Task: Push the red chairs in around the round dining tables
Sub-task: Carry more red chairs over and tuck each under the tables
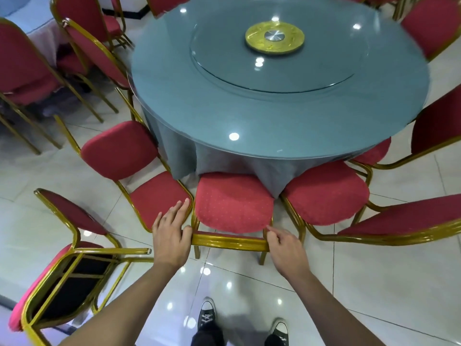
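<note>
At the near edge of the round table [249, 116], a red chair [233, 202] sits with its seat partly under the grey cloth. The left hand [172, 233] rests with straight fingers at the backrest's top rail, thumb hooked over it; the right hand [284, 243] grips the rail's other end, fingers curled.

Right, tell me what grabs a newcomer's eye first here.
The big round table with its grey-blue glass top fills the upper middle, a gold disc at its centre. Directly below, both hands, left hand and right hand, are on the gold back rail of a red chair tucked under the tablecloth.
</note>
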{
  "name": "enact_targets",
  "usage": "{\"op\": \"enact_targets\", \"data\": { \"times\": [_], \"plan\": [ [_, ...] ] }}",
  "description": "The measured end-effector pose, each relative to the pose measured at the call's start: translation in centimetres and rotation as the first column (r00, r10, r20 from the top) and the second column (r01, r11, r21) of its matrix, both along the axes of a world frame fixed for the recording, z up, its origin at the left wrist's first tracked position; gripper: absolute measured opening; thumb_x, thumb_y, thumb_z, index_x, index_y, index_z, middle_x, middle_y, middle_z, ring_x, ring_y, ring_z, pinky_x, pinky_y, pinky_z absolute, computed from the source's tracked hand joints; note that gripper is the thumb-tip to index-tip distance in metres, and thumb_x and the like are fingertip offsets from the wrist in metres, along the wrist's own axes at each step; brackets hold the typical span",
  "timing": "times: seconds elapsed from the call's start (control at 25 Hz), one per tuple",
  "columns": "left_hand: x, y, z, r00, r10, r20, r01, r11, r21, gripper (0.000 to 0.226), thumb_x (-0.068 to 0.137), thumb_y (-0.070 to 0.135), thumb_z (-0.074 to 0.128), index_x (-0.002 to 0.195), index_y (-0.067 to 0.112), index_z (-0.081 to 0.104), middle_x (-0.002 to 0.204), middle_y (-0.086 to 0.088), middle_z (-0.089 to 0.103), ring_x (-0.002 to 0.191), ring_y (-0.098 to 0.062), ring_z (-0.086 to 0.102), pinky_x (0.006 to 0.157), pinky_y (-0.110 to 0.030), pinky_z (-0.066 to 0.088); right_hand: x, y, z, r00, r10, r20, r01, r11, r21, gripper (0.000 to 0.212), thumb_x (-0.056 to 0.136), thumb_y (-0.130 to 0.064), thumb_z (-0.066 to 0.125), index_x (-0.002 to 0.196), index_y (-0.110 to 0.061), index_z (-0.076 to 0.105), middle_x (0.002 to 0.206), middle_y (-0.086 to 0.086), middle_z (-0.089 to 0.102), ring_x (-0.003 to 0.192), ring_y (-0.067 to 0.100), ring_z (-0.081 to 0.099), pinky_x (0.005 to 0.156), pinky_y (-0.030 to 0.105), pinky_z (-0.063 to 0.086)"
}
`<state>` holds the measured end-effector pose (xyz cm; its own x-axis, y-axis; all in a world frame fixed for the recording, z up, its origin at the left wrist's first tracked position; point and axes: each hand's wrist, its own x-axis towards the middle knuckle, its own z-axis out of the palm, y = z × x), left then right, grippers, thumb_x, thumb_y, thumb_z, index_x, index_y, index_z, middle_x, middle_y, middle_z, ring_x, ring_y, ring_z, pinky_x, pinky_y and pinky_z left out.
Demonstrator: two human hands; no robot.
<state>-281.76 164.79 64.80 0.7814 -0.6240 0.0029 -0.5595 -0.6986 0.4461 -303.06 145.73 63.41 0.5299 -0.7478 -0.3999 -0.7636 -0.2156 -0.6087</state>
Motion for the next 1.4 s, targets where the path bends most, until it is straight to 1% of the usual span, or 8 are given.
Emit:
{"op": "enact_targets", "data": {
  "times": [0.28, 0.44, 0.52, 0.64, 0.76, 0.96, 1.16, 1.4],
  "plan": [
    [6.7, 0.5, -0.9, 0.993, -0.118, 0.014, 0.117, 0.993, 0.018, 0.064, 0.091, 0.034, 0.028, 0.155, 0.034, 0.037, 0.156, 0.002, 0.045, 0.144, -0.018, 0.037, 0.124, -0.043, 0.017, 4.7, 3.0, -0.4, 0.990, -0.134, 0.046, 0.136, 0.989, -0.052, 0.048, 0.103, -0.040, 0.034, 0.142, -0.031, 0.060, 0.145, -0.004, 0.059, 0.129, 0.019, 0.053, 0.110, 0.046, 0.045],
    [8.2, -1.2, -0.8, 0.984, -0.181, 0.004, 0.180, 0.983, 0.029, 0.067, 0.090, 0.040, 0.025, 0.156, 0.035, 0.032, 0.157, 0.002, 0.042, 0.145, -0.018, 0.035, 0.124, -0.046, 0.018, 6.2, 2.6, -1.1, 0.942, -0.219, 0.254, 0.251, 0.963, -0.100, 0.047, 0.105, -0.046, 0.037, 0.145, -0.030, 0.057, 0.145, -0.009, 0.057, 0.137, 0.012, 0.047, 0.117, 0.046, 0.038],
    [8.3, -2.9, -0.6, 0.978, -0.208, -0.009, 0.208, 0.978, 0.006, 0.066, 0.091, 0.041, 0.024, 0.157, 0.036, 0.030, 0.158, 0.003, 0.040, 0.146, -0.016, 0.033, 0.124, -0.047, 0.017, 6.4, 0.9, -1.2, 0.918, -0.262, 0.298, 0.299, 0.950, -0.088, 0.052, 0.102, -0.054, 0.037, 0.142, -0.028, 0.058, 0.143, -0.010, 0.059, 0.135, 0.011, 0.049, 0.115, 0.041, 0.039],
    [9.0, -5.1, -0.4, 0.979, -0.198, -0.038, 0.199, 0.980, 0.007, 0.067, 0.091, 0.042, 0.020, 0.157, 0.038, 0.027, 0.161, 0.003, 0.036, 0.148, -0.015, 0.029, 0.124, -0.047, 0.013, 7.1, -1.4, -1.4, 0.931, -0.258, 0.258, 0.292, 0.951, -0.102, 0.058, 0.100, -0.061, 0.033, 0.143, -0.030, 0.058, 0.143, -0.012, 0.058, 0.133, 0.008, 0.048, 0.113, 0.034, 0.038],
    [9.1, -6.3, -0.4, 0.982, -0.185, -0.032, 0.185, 0.982, 0.019, 0.068, 0.090, 0.042, 0.017, 0.158, 0.040, 0.026, 0.162, 0.004, 0.034, 0.150, -0.015, 0.025, 0.125, -0.047, 0.009, 7.5, -2.6, -1.5, 0.930, -0.272, 0.246, 0.307, 0.944, -0.118, 0.057, 0.100, -0.060, 0.032, 0.144, -0.031, 0.056, 0.145, -0.013, 0.056, 0.136, 0.009, 0.047, 0.118, 0.040, 0.036],
    [8.8, -7.5, 0.0, 0.987, -0.153, -0.044, 0.154, 0.988, 0.029, 0.070, 0.088, 0.042, 0.014, 0.158, 0.040, 0.025, 0.163, 0.007, 0.031, 0.152, -0.014, 0.021, 0.125, -0.048, 0.007, 8.1, -3.7, -1.7, 0.901, -0.291, 0.323, 0.348, 0.928, -0.133, 0.058, 0.099, -0.055, 0.031, 0.142, -0.029, 0.058, 0.143, -0.014, 0.057, 0.134, 0.004, 0.047, 0.115, 0.031, 0.035],
    [8.6, -7.7, 0.1, 0.991, -0.125, -0.037, 0.127, 0.991, 0.038, 0.071, 0.088, 0.041, 0.014, 0.157, 0.040, 0.026, 0.163, 0.009, 0.031, 0.153, -0.014, 0.020, 0.125, -0.048, 0.008, 8.3, -3.8, -2.1, 0.880, -0.295, 0.371, 0.371, 0.916, -0.151, 0.054, 0.104, -0.047, 0.028, 0.139, -0.024, 0.062, 0.140, -0.007, 0.062, 0.132, 0.012, 0.053, 0.113, 0.038, 0.042],
    [8.6, -9.6, -0.2, 0.996, -0.087, -0.034, 0.087, 0.996, 0.006, 0.069, 0.089, 0.038, 0.018, 0.157, 0.036, 0.030, 0.161, 0.008, 0.037, 0.151, -0.016, 0.026, 0.124, -0.048, 0.012, 8.9, -5.9, -1.6, 0.900, -0.263, 0.348, 0.346, 0.916, -0.202, 0.061, 0.104, -0.046, 0.021, 0.142, -0.018, 0.059, 0.142, 0.000, 0.061, 0.135, 0.020, 0.051, 0.116, 0.045, 0.039]
  ]
}}
